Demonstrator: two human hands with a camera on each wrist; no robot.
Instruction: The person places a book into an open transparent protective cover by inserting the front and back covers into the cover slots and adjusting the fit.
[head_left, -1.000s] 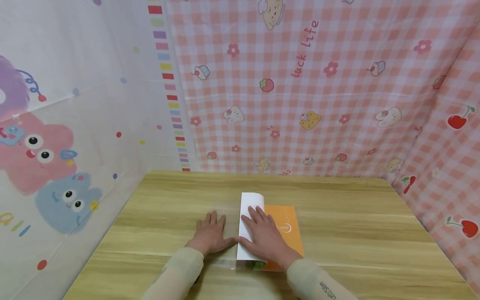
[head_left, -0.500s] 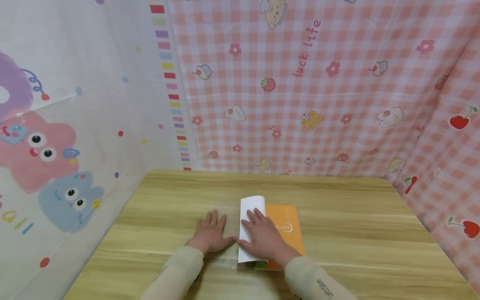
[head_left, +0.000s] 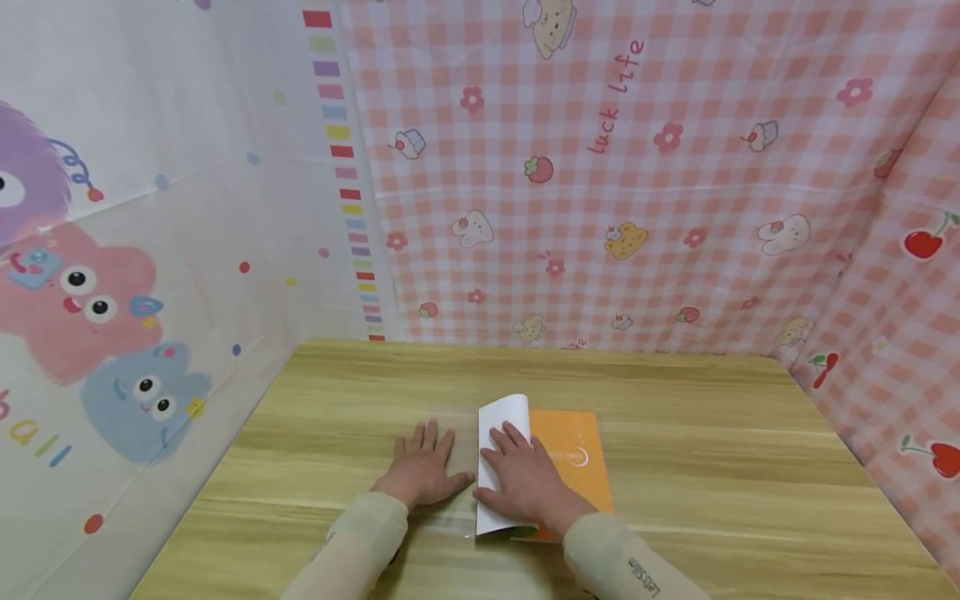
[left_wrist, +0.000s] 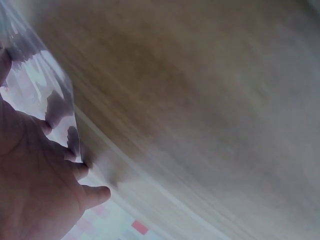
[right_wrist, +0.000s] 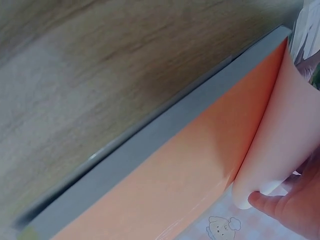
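An orange book (head_left: 581, 479) lies mid-table, its white-backed cover sheet (head_left: 495, 417) folded over toward the left in a rounded bend. On that white side rests my right hand (head_left: 521, 483), fingers spread, thumb near the sheet's left edge. The right wrist view shows the bend as a loose roll (right_wrist: 280, 145) above the orange page, with a fingertip at it. My left hand (head_left: 422, 471) lies flat with spread fingers to the left of the book. Beneath it is a clear plastic sheet (left_wrist: 62, 97), whose edge passes by the fingers.
A wood-grain table (head_left: 712, 475) extends on both sides of the book. Behind it hangs a pink checked cloth (head_left: 570, 200), with a white patterned cloth (head_left: 202, 217) at the left. Thick grey page edges (right_wrist: 150, 130) show along the book's near side.
My right hand has slid a little toward me over the white sheet. The sheet's far edge now slants and its near corner sits lower. The left hand stays in place.
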